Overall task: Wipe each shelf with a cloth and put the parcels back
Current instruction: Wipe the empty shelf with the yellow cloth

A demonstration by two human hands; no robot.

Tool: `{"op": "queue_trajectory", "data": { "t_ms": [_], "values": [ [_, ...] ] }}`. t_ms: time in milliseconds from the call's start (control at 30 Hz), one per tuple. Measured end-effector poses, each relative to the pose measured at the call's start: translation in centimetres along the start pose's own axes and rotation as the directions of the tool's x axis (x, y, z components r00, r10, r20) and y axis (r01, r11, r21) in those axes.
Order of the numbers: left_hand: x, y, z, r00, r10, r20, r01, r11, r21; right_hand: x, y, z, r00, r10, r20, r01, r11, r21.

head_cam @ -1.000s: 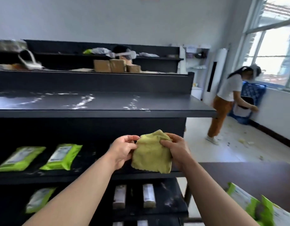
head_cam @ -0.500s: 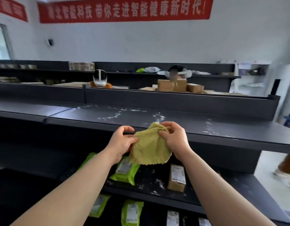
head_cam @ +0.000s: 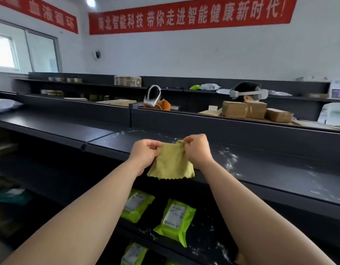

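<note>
Cloth — yellow-green, soft, light, hanging limp at the front edge of the dusty shelf. Left hand and right hand each pinch an upper corner, fingers clamped on fabric. Handling, judged: bunch in one palm to wipe — corners alone would flop.

Bright daylight from window; edges warped, slightly blurred.

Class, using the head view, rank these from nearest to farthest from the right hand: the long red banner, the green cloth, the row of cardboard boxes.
1. The green cloth: pinched by the right hand itself, hanging in front of the shelf edge.
2. The cardboard boxes: beyond the shelf's back panel, up and to the right.
3. The long red banner: high on the far wall.
</note>
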State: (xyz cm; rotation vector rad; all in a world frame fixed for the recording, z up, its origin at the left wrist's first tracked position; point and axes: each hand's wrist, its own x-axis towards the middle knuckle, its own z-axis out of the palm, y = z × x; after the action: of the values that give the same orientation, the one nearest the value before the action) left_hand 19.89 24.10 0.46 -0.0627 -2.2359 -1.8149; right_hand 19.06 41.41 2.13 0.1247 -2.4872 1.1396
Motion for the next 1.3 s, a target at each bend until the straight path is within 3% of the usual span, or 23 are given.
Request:
{"op": "queue_trajectory", "data": {
  "t_ms": [167, 233, 400, 600, 800, 900, 1000, 1200, 1300],
  "values": [
    [3.1, -2.4, -0.6, 0.987, 0.152, 0.043, -0.157, 0.909, 0.385, 1.4, 0.3, 4.5, 0.963, 0.044, 0.266, 0.067, 0.917, -0.394],
    [4.3, -3.1, -1.0, 0.984, 0.170, 0.056, -0.175, 0.858, 0.484, 2.5, 0.2, 6.3, 0.940, 0.089, 0.328, 0.072, 0.891, -0.448],
    [6.3, -4.4, -2.8, 0.981, 0.191, 0.031, -0.178, 0.826, 0.535, 5.4, -0.7, 8.0, 0.888, 0.155, 0.433, 0.068, 0.887, -0.457],
    [8.5, -6.8, -9.1, 0.973, 0.169, -0.156, -0.003, 0.687, 0.726, 7.7, -2.8, 9.6, 0.828, 0.169, 0.534, 0.136, 0.865, -0.483],
    [11.1, -9.2, -15.7, 0.970, 0.123, -0.211, 0.082, 0.650, 0.756, 9.3, -5.7, 12.5, 0.748, 0.199, 0.633, 0.247, 0.801, -0.545],
    [13.0, -10.4, -19.0, 0.979, 0.101, -0.179, 0.072, 0.650, 0.756, 9.9, -8.0, 15.8, 0.756, 0.134, 0.641, 0.265, 0.832, -0.487],
    [14.9, -11.1, -21.5, 0.987, 0.099, -0.125, 0.035, 0.633, 0.773, 10.3, -10.3, 19.5, 0.794, 0.078, 0.603, 0.180, 0.917, -0.356],
    [18.2, -12.4, -25.5, 0.998, 0.059, 0.010, -0.041, 0.552, 0.833, 9.9, -13.5, 25.1, 0.817, 0.017, 0.576, 0.170, 0.948, -0.268],
    [19.0, -13.2, -26.6, 0.993, 0.080, 0.086, -0.115, 0.516, 0.849, 9.5, -13.9, 26.3, 0.866, -0.001, 0.500, 0.133, 0.965, -0.228]
  ]
}}
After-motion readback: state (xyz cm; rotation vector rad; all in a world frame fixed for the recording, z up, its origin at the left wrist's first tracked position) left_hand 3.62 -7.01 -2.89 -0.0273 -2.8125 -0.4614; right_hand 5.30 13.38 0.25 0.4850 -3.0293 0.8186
